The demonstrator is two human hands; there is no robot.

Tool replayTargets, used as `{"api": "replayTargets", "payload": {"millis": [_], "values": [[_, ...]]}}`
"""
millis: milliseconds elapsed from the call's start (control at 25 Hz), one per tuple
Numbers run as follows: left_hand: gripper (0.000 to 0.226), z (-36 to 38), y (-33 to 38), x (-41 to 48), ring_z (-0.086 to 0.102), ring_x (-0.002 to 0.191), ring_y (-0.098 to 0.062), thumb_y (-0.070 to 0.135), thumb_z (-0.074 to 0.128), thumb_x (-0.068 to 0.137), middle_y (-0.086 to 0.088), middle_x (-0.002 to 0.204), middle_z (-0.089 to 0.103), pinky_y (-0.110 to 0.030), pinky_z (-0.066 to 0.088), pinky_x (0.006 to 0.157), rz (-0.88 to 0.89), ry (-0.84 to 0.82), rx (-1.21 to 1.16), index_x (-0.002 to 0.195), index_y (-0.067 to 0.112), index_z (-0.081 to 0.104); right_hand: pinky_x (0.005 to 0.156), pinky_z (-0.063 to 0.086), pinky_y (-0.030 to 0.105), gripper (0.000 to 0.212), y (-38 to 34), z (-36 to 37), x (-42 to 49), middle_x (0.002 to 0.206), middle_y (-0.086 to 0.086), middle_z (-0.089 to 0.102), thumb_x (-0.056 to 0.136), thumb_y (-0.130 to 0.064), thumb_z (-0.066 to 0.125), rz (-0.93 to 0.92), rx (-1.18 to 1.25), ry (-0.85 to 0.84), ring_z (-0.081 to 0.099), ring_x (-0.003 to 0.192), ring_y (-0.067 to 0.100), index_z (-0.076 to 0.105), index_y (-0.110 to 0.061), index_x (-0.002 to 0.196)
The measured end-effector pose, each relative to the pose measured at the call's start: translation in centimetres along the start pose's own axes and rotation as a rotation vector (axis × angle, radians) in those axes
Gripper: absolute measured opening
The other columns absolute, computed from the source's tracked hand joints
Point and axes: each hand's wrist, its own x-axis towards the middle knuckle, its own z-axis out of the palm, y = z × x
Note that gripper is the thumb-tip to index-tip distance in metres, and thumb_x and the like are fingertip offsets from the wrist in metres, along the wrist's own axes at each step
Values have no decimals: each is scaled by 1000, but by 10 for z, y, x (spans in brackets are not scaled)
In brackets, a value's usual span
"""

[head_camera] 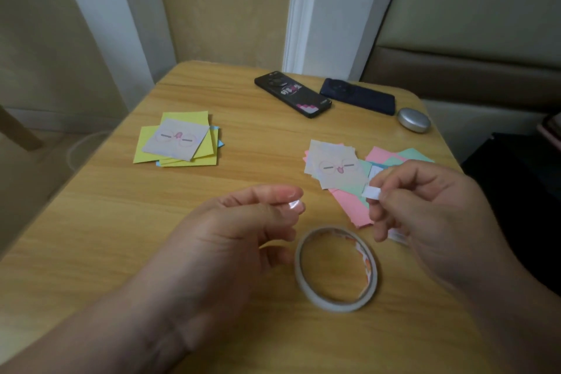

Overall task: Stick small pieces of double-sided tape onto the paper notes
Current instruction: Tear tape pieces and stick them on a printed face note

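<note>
White tape scrap sits pinched in right hand (left hand pinches a clear shiny bit).

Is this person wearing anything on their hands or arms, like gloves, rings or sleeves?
No. The left hand and right hand are both bare: no gloves, rings or watch show. The left forearm and right forearm are uncovered too, with no sleeve reaching into the picture.

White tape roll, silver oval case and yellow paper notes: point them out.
White tape roll (334,307): head view, near rim.
Silver oval case (414,120): head view, top middle.
Yellow paper notes (148,146): head view, bare left part.
</note>
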Motion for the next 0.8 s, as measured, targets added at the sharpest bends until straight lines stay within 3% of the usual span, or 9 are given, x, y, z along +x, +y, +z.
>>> {"api": "replayTargets", "payload": {"millis": [120,360,440,600,720,800], "values": [[20,-1,7,6,55,58,-13,5,76,61,-6,74,59,-31,39,61,-1,52,15,79,13,78,44,46,23,22,-2,3,13,59,16,65,84,12,56,64,-54,-7,58,44,23,64,0,67],[16,-9,14,6,52,53,-11,2,75,69,-5,68,61,-25,42,53,7,102,63,83,10,75,55,50,32,13,-14,28,60,65,7,71,84,-8,62,96,-339,-53,56,49,16,68,-7,73],[18,-11,15,7,53,54,-11,0,76,70,-5,68,61,-26,42,55,12,101,71,86,9,75,58,53,30,9,-15,36,82,65,2,72,82,-12,64,98,-432,-31,54,49,12,69,-8,76],[36,-12,17,6,61,62,-9,0,79,62,-2,77,71,-29,42,61,1,59,95,96,9,76,52,44,27,6,-8,43,123,72,5,73,82,-14,69,146,-469,27,54,55,13,69,-12,76],[15,-14,17,7,57,60,-13,10,81,70,-5,71,68,-30,43,58,-27,106,154,85,11,80,51,43,27,8,0,40,143,79,10,71,83,-12,68,232,-404,65,55,57,15,67,-14,76],[4,-14,16,10,57,60,-16,8,77,78,-9,77,72,-31,44,56,-51,168,160,81,9,80,52,45,27,4,5,39,149,81,11,72,85,-10,67,240,-415,78,58,60,15,68,-12,81]]}}
